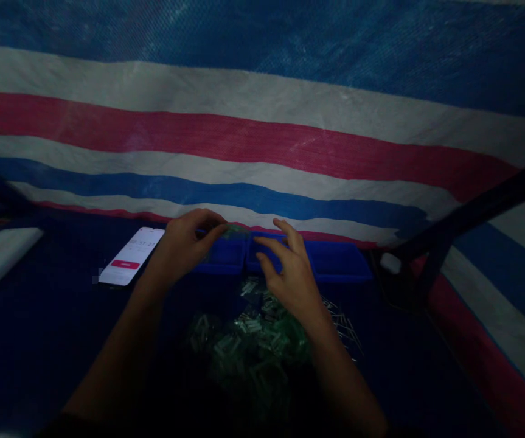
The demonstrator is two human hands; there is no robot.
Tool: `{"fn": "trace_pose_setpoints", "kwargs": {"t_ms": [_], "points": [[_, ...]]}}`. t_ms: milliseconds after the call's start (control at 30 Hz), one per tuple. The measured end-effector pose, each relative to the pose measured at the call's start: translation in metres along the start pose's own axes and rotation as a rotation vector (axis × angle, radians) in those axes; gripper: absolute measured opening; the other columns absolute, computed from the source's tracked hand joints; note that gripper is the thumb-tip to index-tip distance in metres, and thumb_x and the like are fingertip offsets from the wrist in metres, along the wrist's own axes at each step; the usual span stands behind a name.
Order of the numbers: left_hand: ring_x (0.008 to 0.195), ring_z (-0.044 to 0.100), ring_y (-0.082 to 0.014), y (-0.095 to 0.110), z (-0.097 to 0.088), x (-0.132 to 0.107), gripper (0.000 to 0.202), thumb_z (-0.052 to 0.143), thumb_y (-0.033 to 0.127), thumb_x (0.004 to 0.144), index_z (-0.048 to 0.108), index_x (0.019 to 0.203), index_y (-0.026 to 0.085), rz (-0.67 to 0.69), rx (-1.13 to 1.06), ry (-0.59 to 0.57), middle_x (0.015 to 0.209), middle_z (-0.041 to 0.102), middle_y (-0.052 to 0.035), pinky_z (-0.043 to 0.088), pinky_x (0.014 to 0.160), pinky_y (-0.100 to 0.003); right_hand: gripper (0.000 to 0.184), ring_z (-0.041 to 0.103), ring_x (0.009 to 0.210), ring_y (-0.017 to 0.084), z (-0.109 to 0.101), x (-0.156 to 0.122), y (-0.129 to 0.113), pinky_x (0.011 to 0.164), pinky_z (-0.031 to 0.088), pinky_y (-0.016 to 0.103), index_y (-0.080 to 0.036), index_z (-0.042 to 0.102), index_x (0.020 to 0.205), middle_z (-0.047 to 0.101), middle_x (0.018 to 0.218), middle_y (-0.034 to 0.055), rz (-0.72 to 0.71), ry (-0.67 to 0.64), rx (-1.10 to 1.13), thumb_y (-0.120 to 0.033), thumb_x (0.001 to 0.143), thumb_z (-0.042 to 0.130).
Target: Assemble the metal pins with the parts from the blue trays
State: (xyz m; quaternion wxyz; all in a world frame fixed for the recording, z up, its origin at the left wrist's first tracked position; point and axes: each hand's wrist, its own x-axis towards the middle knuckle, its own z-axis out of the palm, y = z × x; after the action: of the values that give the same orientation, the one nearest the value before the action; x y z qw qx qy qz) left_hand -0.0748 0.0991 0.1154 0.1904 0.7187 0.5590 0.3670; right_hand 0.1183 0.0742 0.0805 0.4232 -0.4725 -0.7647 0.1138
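Note:
My left hand (193, 240) is closed on a small clear greenish plastic bag (236, 232), held above the left blue tray (221, 258). What the bag contains is too dim to make out. Over the middle blue tray (253, 263) hovers my right hand (289, 267), its fingers spread and nothing between them. Below both hands lies a pile of small clear bags (262, 334) with short pale pieces inside. Several loose thin metal rods (342, 325) are scattered beside my right forearm, which partly hides them.
A lit phone (132, 255) lies left of my left forearm. Farther left is a white oblong object (2, 258). The right blue tray (339, 261) stands beside a small white case (390, 263). Striped sheeting (262, 140) hangs behind, with a dark bar (476, 210) at right.

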Motion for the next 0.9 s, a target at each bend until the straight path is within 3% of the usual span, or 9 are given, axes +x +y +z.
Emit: {"fn": "trace_pose_setpoints", "kwargs": {"t_ms": [100, 200, 300, 433, 533, 600, 667, 767, 900], "points": [[0.085, 0.06, -0.0209, -0.01, -0.011, -0.001, 0.027, 0.052, 0.037, 0.079, 0.063, 0.091, 0.017, -0.006, 0.133, -0.01, 0.093, 0.066, -0.0077, 0.046, 0.08, -0.033, 0.025, 0.035, 0.124, 0.026, -0.004, 0.0, -0.002, 0.099, 0.034, 0.055, -0.026, 0.06, 0.106, 0.042, 0.13, 0.0067, -0.005, 0.02, -0.019, -0.024, 0.081, 0.055], [0.097, 0.058, -0.0249, -0.02, -0.015, -0.005, 0.037, 0.053, 0.04, 0.077, 0.061, 0.106, 0.019, -0.046, 0.248, -0.22, 0.11, 0.062, -0.0094, 0.043, 0.087, -0.037, 0.024, 0.037, 0.122, 0.026, -0.009, 0.0, -0.006, 0.098, 0.035, 0.054, -0.025, 0.06, 0.105, 0.043, 0.127, 0.0079, -0.02, 0.026, -0.045, -0.029, 0.081, 0.055], [0.109, 0.052, -0.0286, -0.017, -0.013, -0.013, 0.049, 0.051, 0.047, 0.078, 0.053, 0.12, 0.021, -0.057, 0.333, -0.412, 0.129, 0.049, -0.011, 0.039, 0.094, -0.042, 0.025, 0.039, 0.12, 0.026, -0.014, -0.001, -0.013, 0.097, 0.035, 0.054, -0.026, 0.059, 0.106, 0.044, 0.126, 0.0076, -0.038, 0.037, -0.055, -0.032, 0.082, 0.054], [0.115, 0.049, -0.0255, 0.011, -0.004, -0.028, 0.049, 0.046, 0.044, 0.083, 0.045, 0.128, 0.024, 0.105, 0.215, -0.438, 0.136, 0.042, -0.0084, 0.036, 0.098, -0.039, 0.027, 0.041, 0.118, 0.026, -0.024, -0.003, -0.022, 0.096, 0.037, 0.053, -0.026, 0.057, 0.108, 0.046, 0.123, 0.0081, -0.074, 0.005, -0.059, -0.033, 0.082, 0.053], [0.115, 0.049, -0.0231, 0.024, 0.007, -0.048, 0.047, 0.048, 0.042, 0.083, 0.046, 0.126, 0.025, 0.18, 0.089, -0.594, 0.131, 0.048, -0.0061, 0.035, 0.099, -0.037, 0.027, 0.044, 0.114, 0.025, -0.03, -0.006, -0.027, 0.095, 0.039, 0.051, -0.026, 0.058, 0.108, 0.05, 0.119, 0.0076, -0.086, -0.052, -0.042, -0.033, 0.083, 0.052], [0.115, 0.049, -0.0228, 0.018, 0.012, -0.066, 0.049, 0.047, 0.042, 0.083, 0.043, 0.129, 0.027, 0.133, 0.065, -0.684, 0.13, 0.05, -0.0057, 0.035, 0.099, -0.037, 0.027, 0.047, 0.111, 0.024, -0.03, -0.013, -0.028, 0.094, 0.04, 0.049, -0.026, 0.058, 0.108, 0.052, 0.115, 0.0069, -0.07, -0.065, -0.026, -0.033, 0.082, 0.053], [0.117, 0.048, -0.0234, 0.001, 0.011, -0.086, 0.047, 0.046, 0.042, 0.084, 0.044, 0.129, 0.028, 0.038, 0.086, -0.655, 0.131, 0.049, -0.0051, 0.034, 0.1, -0.037, 0.026, 0.048, 0.109, 0.022, -0.026, -0.025, -0.028, 0.093, 0.041, 0.046, -0.026, 0.059, 0.106, 0.054, 0.112, 0.0062, -0.029, -0.053, 0.005, -0.033, 0.081, 0.054], [0.12, 0.044, -0.0235, -0.031, 0.004, -0.111, 0.046, 0.044, 0.042, 0.085, 0.045, 0.129, 0.027, -0.092, 0.187, -0.506, 0.131, 0.049, -0.0052, 0.032, 0.102, -0.039, 0.021, 0.053, 0.1, 0.019, -0.016, -0.051, -0.026, 0.088, 0.044, 0.037, -0.023, 0.061, 0.101, 0.058, 0.104, 0.0062, 0.1, 0.016, 0.097, -0.028, 0.084, 0.05], [0.124, 0.038, -0.0264, -0.054, 0.002, -0.13, 0.049, 0.052, 0.038, 0.079, 0.047, 0.126, 0.024, -0.148, 0.335, -0.442, 0.132, 0.048, -0.0076, 0.031, 0.101, -0.044, 0.016, 0.056, 0.088, 0.017, -0.005, -0.081, -0.019, 0.079, 0.045, 0.034, -0.019, 0.063, 0.089, 0.061, 0.09, 0.0059, 0.183, 0.096, 0.138, -0.025, 0.084, 0.048]]}}
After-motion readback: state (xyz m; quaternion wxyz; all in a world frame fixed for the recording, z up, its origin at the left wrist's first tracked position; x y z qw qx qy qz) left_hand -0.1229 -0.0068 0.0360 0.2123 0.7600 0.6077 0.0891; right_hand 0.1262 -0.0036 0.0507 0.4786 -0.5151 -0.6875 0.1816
